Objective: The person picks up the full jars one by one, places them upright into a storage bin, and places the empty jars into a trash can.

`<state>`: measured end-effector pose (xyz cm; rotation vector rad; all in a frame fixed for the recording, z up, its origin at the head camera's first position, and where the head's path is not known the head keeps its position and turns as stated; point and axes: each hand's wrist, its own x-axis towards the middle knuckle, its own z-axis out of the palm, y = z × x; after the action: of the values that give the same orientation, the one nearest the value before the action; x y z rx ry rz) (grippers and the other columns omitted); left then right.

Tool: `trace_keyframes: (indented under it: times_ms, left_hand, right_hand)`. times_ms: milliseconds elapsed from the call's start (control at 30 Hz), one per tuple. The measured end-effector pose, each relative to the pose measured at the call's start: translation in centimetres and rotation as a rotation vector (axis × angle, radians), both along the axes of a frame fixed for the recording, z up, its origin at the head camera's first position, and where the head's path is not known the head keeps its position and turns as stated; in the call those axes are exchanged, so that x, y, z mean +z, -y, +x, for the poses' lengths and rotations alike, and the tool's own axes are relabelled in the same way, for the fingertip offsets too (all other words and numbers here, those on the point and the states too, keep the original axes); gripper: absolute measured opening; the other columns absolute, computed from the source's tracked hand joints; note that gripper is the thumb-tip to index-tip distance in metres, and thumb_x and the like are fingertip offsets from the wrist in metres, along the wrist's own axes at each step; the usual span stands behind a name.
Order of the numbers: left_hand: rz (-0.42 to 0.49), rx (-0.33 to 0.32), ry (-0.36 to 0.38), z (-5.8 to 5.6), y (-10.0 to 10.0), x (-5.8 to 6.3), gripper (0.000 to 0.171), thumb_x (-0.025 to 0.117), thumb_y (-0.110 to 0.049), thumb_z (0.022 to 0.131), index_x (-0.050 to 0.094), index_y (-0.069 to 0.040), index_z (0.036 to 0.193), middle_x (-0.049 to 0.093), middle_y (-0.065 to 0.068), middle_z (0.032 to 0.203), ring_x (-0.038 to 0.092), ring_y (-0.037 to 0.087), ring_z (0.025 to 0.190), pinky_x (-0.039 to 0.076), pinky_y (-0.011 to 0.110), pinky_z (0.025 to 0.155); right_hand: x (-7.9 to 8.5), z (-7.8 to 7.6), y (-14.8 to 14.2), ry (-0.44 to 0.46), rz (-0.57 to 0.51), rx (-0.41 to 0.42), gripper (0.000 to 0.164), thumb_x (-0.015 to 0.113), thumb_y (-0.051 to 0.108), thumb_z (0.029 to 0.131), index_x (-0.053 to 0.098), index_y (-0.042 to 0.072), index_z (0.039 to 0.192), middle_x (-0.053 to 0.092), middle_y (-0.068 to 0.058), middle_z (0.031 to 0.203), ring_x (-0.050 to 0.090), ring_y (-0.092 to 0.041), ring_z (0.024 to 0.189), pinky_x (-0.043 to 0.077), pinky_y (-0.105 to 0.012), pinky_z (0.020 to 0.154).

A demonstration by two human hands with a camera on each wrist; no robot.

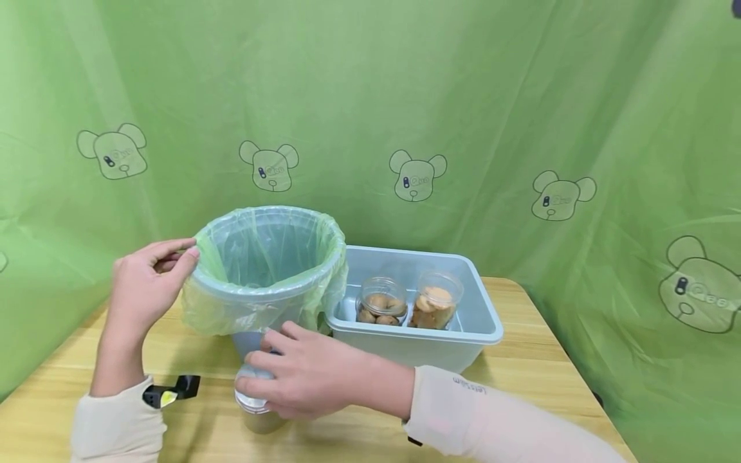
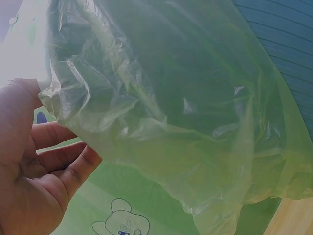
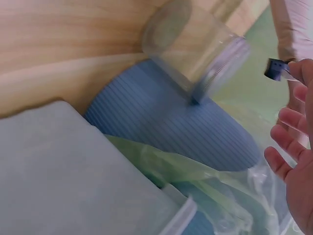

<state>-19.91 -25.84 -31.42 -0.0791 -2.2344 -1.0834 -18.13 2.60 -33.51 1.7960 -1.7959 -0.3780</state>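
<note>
My left hand (image 1: 147, 280) pinches the edge of a thin green plastic bag (image 1: 214, 315) at the left rim of a blue bin (image 1: 246, 344). The bag lines the bin and hangs over its rim; in the left wrist view its crinkled side (image 2: 161, 142) spreads beside my fingers. My right hand (image 1: 312, 373) hovers over a clear plastic jar with a silvery lid (image 1: 250, 404) in front of the bin. Seen from the right wrist, this jar (image 3: 181, 44) looks see-through, and the fingers (image 3: 288, 142) are spread with a gap between them and the lid.
Right of the bin stands a light blue tub (image 1: 405, 347). Inside it are a clear jar of round brown pieces (image 1: 380, 305) and a tilted jar of pale brown pieces (image 1: 434, 305). The wooden table (image 1: 521, 386) backs onto a green curtain (image 1: 347, 96) with bear prints.
</note>
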Motion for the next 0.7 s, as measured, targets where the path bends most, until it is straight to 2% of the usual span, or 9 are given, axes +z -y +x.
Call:
trace_keyframes:
  times_ms: [300,700]
  left_hand:
    - [-0.006,0.005,0.001,-0.1,0.1,0.0,0.037,0.066,-0.03,0.099,0.074,-0.003,0.123,0.072,0.021,0.117,0.056,-0.017,0.084,0.045,0.005,0.069]
    - [-0.012,0.012,0.013,-0.1,0.2,0.0,0.038,0.066,-0.032,0.1,0.074,-0.004,0.123,0.071,0.021,0.119,0.055,-0.017,0.085,0.045,0.005,0.07]
  right_hand:
    - [-2.1,-0.4,0.3,0.04,0.13,-0.054,0.048,0.051,0.049,0.101,0.049,0.031,0.146,0.054,0.004,0.139,0.051,-0.017,0.12,0.044,-0.031,0.092]
    - [-4.3,-1.4,1.5,0.145,0.193,-0.052,0.057,0.05,0.045,0.101,0.039,0.029,0.155,0.044,0.001,0.151,0.048,-0.022,0.129,0.044,-0.035,0.1]
